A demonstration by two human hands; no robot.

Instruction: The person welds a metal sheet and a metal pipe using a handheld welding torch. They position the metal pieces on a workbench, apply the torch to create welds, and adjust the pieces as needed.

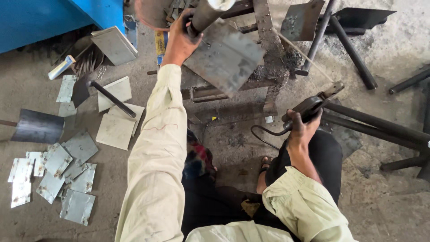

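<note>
My left hand (pixel 179 40) is raised and grips a metal pipe (pixel 207 13) joined to a flat steel blade (pixel 226 56), held over a rusty metal stand (pixel 268 40). My right hand (pixel 301 127) is closed on a welding electrode holder (pixel 311 107) with a dark cable (pixel 264 134) looping below it; a thin rod (pixel 304 56) runs up from the holder toward the blade. I sit low on the floor, knees and a sandalled foot (pixel 265 168) visible.
Several cut steel plates (pixel 67 175) lie on the concrete floor at left, with finished blades on pipes (pixel 38 126) (pixel 105 94). A blue machine (pixel 53 15) stands top left. More shovel-like pieces (pixel 322 20) and dark pipes (pixel 376 127) lie at right.
</note>
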